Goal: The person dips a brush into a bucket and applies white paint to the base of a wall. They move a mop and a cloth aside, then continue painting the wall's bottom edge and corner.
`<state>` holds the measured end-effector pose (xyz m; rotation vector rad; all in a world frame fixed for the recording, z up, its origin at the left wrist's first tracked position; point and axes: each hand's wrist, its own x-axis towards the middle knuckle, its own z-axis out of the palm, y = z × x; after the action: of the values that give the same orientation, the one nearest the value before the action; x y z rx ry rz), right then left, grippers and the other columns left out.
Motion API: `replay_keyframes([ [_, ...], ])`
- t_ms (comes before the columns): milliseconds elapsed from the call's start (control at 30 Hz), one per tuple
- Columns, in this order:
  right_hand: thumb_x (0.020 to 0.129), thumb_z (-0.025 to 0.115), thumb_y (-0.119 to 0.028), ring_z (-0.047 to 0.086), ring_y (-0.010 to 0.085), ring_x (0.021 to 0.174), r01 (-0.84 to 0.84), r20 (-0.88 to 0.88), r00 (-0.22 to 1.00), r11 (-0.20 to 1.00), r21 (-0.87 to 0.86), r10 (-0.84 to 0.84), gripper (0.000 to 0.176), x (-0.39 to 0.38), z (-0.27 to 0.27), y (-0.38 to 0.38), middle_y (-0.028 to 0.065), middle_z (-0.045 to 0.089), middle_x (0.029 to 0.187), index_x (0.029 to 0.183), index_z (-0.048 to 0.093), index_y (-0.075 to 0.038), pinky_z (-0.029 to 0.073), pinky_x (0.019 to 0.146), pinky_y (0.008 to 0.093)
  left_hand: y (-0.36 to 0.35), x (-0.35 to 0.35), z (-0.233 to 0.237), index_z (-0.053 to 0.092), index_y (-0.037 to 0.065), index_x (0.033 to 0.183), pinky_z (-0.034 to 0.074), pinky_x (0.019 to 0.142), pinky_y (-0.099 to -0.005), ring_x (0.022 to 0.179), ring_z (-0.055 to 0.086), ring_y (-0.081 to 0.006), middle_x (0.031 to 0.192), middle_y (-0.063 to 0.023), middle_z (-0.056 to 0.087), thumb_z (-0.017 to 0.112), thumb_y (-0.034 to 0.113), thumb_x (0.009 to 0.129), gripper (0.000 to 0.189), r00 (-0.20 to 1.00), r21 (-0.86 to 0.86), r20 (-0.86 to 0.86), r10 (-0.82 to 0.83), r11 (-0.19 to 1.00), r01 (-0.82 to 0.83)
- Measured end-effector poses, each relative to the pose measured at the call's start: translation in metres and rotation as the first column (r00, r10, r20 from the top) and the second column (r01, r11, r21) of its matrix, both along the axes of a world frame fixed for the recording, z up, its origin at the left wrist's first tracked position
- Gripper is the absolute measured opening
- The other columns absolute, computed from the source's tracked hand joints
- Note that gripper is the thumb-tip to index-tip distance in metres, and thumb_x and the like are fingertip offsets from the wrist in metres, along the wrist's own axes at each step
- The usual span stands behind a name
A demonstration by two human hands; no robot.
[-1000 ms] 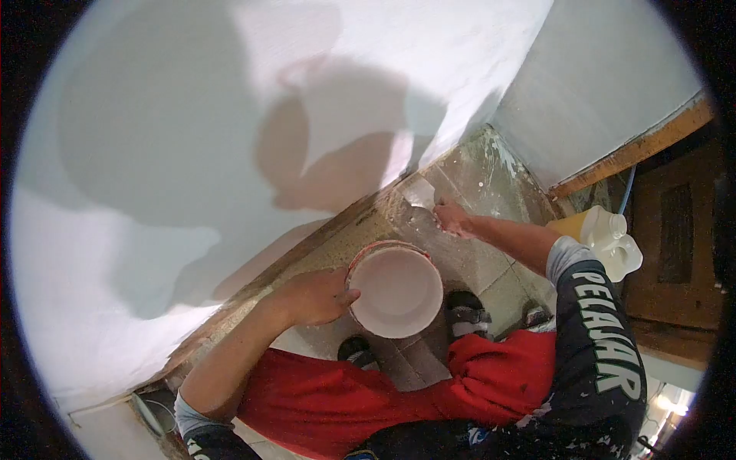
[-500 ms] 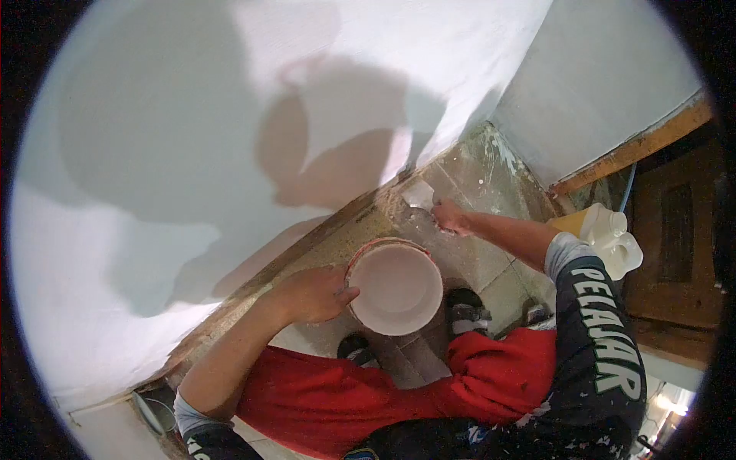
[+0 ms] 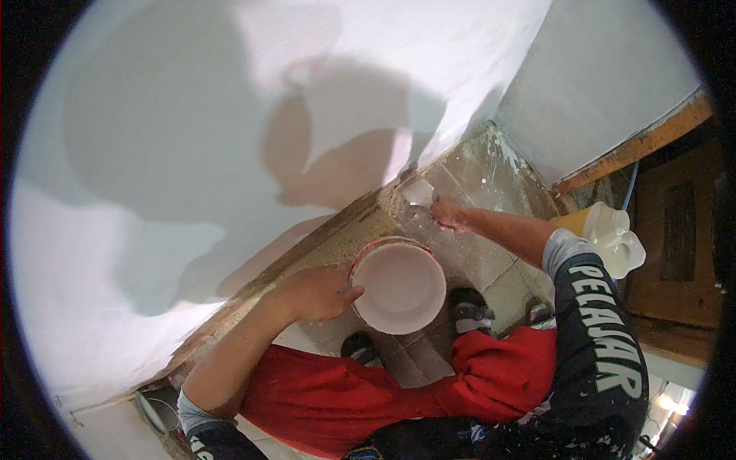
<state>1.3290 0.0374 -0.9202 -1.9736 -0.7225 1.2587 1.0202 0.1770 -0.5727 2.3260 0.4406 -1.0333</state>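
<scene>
A round bucket (image 3: 400,285) with a whitish inside stands in front of me, between my feet and the wall. My left hand (image 3: 326,293) is closed on its left rim, with the thumb over the edge. Beyond the bucket, my right hand (image 3: 448,213) grips a scraper with a pale flat blade (image 3: 418,193). That blade is low at the floor, close to the base of the wall. My fingers hide the scraper's handle.
A white wall (image 3: 192,253) with my shadow on it rises at the left and meets a grey wall (image 3: 606,100). Dusty floor tiles (image 3: 460,172) carry white splashes. At the right are a whitish plastic jug (image 3: 619,245) and a brown wooden door (image 3: 671,253).
</scene>
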Motion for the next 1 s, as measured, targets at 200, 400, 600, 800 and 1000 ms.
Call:
replay_keyframes([
  [200, 0.088, 0.049, -0.015, 0.050, 0.0137, 0.055, 0.195, -0.088, 0.974, 0.972, -0.132, -0.207, 0.016, -0.025, 0.129, -0.001, 0.0050, 0.053, 0.072, 0.101, 0.049, -0.006, 0.039, 0.041, 0.0295, -0.001, -0.002, -0.001, 0.039, -0.009, 0.134, 0.044, 0.098, -0.0485, 0.112, 0.057, -0.0435, 0.116, -0.0311, 0.059, 0.046, 0.040, 0.098, 0.061, 0.999, 0.022, 0.031, -0.029, 0.999, 0.028],
  [400, 0.088, 0.049, -0.015, 0.049, 0.0142, 0.052, 0.156, -0.129, 0.975, 0.970, -0.187, -0.181, 0.013, -0.025, 0.122, -0.009, 0.0054, 0.053, 0.070, 0.096, 0.048, -0.005, 0.038, 0.040, 0.0305, -0.001, -0.002, -0.002, 0.043, -0.011, 0.128, 0.044, 0.096, -0.0493, 0.108, 0.058, -0.0444, 0.112, -0.0321, 0.060, 0.046, 0.038, 0.098, 0.057, 0.998, 0.009, 0.064, -0.019, 1.000, 0.018],
  [600, 0.089, 0.050, -0.014, 0.051, 0.0147, 0.057, 0.187, -0.110, 0.973, 0.972, -0.139, -0.203, 0.012, -0.028, 0.113, 0.004, 0.0054, 0.053, 0.071, 0.096, 0.049, -0.004, 0.041, 0.044, 0.0301, -0.001, -0.001, 0.000, 0.041, -0.007, 0.133, 0.043, 0.099, -0.0484, 0.112, 0.057, -0.0437, 0.117, -0.0307, 0.059, 0.045, 0.041, 0.098, 0.060, 0.999, 0.016, 0.043, -0.006, 1.000, 0.006],
  [800, 0.091, 0.048, -0.013, 0.050, 0.0149, 0.057, 0.183, -0.050, 0.981, 0.979, -0.085, -0.188, 0.012, -0.025, 0.119, 0.001, 0.0050, 0.053, 0.073, 0.098, 0.048, -0.004, 0.042, 0.045, 0.0296, -0.001, -0.001, 0.005, 0.040, -0.003, 0.137, 0.043, 0.100, -0.0483, 0.113, 0.056, -0.0434, 0.118, -0.0289, 0.059, 0.046, 0.043, 0.098, 0.061, 1.000, -0.002, -0.002, 0.006, 1.000, -0.006],
  [1000, 0.091, 0.049, -0.013, 0.050, 0.0149, 0.057, 0.169, -0.058, 0.984, 0.985, -0.041, -0.171, 0.012, -0.023, 0.106, -0.005, 0.0054, 0.053, 0.073, 0.097, 0.050, -0.003, 0.043, 0.048, 0.0299, -0.001, 0.001, 0.001, 0.044, -0.003, 0.130, 0.044, 0.097, -0.0495, 0.111, 0.057, -0.0433, 0.114, -0.0283, 0.060, 0.047, 0.043, 0.097, 0.056, 1.000, -0.005, 0.009, 0.026, 1.000, -0.026],
])
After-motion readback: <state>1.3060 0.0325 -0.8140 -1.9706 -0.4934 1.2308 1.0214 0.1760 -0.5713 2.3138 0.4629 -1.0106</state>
